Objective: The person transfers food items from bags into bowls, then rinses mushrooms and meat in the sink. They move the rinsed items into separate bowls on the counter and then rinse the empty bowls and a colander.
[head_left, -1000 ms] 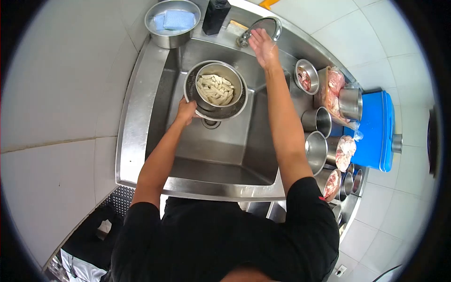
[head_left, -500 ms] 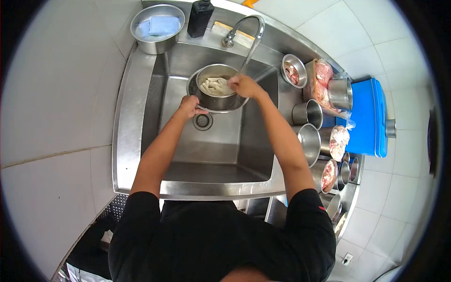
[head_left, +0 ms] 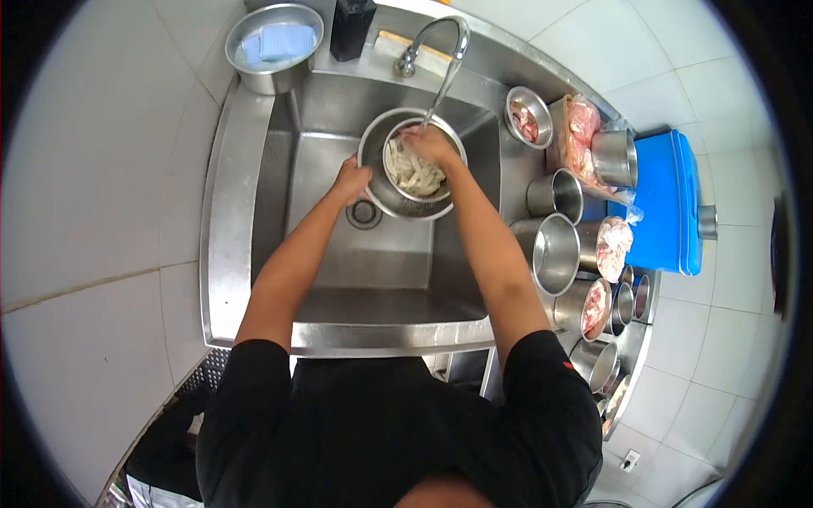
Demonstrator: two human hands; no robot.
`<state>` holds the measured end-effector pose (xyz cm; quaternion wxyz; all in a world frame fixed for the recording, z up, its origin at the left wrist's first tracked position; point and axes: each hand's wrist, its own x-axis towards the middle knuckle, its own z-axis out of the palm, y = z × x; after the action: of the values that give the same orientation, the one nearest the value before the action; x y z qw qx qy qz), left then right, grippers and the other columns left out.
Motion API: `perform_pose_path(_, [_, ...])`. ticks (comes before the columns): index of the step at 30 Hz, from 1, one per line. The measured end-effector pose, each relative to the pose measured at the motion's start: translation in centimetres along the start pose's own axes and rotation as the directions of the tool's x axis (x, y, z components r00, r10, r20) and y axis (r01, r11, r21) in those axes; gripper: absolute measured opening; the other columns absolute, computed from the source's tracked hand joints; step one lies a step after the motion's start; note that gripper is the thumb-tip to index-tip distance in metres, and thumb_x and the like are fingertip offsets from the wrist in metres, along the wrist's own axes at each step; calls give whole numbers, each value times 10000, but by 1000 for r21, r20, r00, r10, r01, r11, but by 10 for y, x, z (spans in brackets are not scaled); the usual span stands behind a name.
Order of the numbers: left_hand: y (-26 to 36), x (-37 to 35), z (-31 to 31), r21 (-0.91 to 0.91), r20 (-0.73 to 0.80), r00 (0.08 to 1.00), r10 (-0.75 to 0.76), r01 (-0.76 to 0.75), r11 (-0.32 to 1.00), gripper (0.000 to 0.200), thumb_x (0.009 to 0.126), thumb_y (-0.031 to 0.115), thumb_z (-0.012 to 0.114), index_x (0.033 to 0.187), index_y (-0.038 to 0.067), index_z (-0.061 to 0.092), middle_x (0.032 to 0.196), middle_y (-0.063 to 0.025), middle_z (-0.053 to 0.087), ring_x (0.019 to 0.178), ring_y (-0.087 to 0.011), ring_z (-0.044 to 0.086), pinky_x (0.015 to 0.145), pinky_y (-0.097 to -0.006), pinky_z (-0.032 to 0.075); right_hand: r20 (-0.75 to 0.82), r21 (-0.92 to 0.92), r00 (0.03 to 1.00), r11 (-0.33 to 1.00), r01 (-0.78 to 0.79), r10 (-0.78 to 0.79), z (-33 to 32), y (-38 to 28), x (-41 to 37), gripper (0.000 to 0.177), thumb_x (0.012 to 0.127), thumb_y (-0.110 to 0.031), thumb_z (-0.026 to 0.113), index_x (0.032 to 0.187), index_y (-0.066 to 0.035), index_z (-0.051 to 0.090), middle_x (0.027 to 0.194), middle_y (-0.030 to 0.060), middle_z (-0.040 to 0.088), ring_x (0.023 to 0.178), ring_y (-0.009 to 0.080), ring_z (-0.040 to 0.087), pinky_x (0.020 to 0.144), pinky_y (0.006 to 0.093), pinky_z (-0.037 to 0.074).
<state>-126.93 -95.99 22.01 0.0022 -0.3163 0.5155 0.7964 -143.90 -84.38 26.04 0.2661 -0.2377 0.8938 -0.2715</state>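
Over the sink, my left hand [head_left: 352,179] grips the left rim of a metal colander [head_left: 379,188]. A smaller metal pot stands inside the colander and holds pale, whitish strips of food [head_left: 413,173]. My right hand [head_left: 429,144] reaches into the pot at its upper side, under the faucet [head_left: 457,52], with the fingertips among the strips. Those fingertips are partly hidden, so what they grasp cannot be made out.
The steel sink [head_left: 364,279] has a drain [head_left: 364,214] below the colander. A pot with a blue cloth [head_left: 284,42] and a black bottle [head_left: 351,30] stand behind. Metal pots [head_left: 556,252], bowls of meat [head_left: 525,123] and a blue cooler [head_left: 660,203] line the right.
The colander and pot have moved right and now tilt differently, showing more of the strips. My right hand has gone deeper into the pot, and my left hand has shifted slightly along with the rim.
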Motion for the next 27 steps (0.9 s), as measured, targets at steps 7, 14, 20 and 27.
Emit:
perform_pose_path(7, [-14, 7, -4, -203, -75, 997, -36, 20, 979, 356, 730, -31, 432, 1077, 0, 503, 848, -109, 554, 683, -263, 601, 526, -437, 573, 203, 148, 935, 953, 264, -290, 5, -8, -66, 137, 854, -70, 562, 935, 5, 643, 817, 78, 662, 725, 173, 617, 666, 282, 492])
perform_pose_path(14, [-15, 17, 1, -200, -122, 992, 8, -32, 979, 353, 723, -13, 437, 1064, 13, 526, 837, -108, 571, 660, -252, 596, 503, -433, 562, -163, -11, 828, 840, 543, -537, 86, 1, -107, 204, 858, -125, 571, 1003, 7, 629, 889, 208, 646, 844, 391, 615, 749, 380, 494])
perform_pose_path(20, [-19, 26, -14, -247, -101, 995, -3, -22, 969, 468, 710, -51, 407, 1167, 10, 489, 997, -185, 580, 784, -348, 637, 531, -490, 582, -60, -6, 875, 877, 481, -480, 73, 2, -160, 255, 854, -114, 577, 1081, 2, 595, 970, 218, 629, 885, 360, 619, 739, 391, 487])
perform_pose_path(27, [-15, 12, -41, -173, -42, 989, -142, 133, 976, 411, 694, -49, 422, 1101, -49, 478, 943, -197, 563, 772, -397, 624, 612, -548, 578, -481, -219, 715, 860, 462, -507, 25, 27, -144, 202, 814, -27, 533, 997, 8, 610, 852, 196, 614, 727, 335, 608, 627, 376, 477])
